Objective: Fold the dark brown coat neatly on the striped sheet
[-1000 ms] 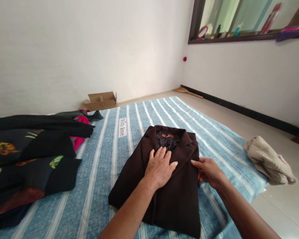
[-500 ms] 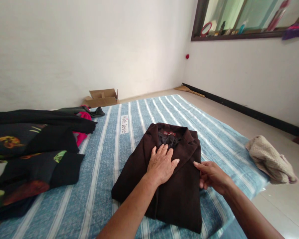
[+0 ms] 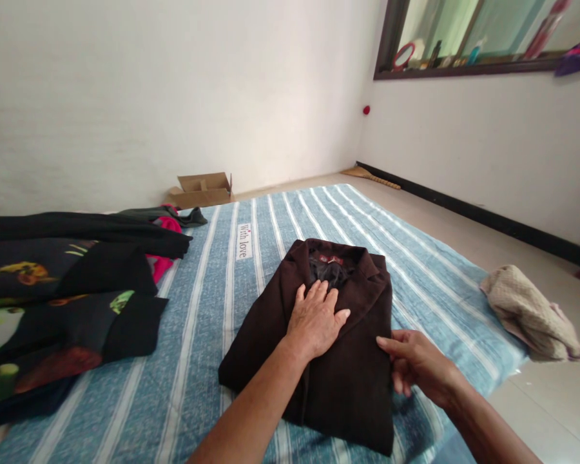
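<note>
A dark brown jacket (image 3: pixel 348 386) lies folded on the bed, its collar at the far end and a red label inside the neck. My left hand (image 3: pixel 315 319) rests flat on the jacket's front just below the neck opening, fingers stretched out. At the jacket's right edge is my right hand (image 3: pixel 418 364), the thumb on top of the cloth and the other fingers curled at the side. It pinches that edge; the fingertips behind the cloth are partly hidden.
Dark printed clothes (image 3: pixel 77 290) are spread over the left of the striped blue bed sheet (image 3: pixel 203 361). A beige cloth (image 3: pixel 526 312) hangs at the right bed edge. Beyond the bed are a cardboard box (image 3: pixel 203 189) and a broom (image 3: pixel 372 176) by the wall.
My right hand has slid slightly down along the jacket's right edge, toward me. My left hand stays in place on the jacket. The view has shifted a little.
</note>
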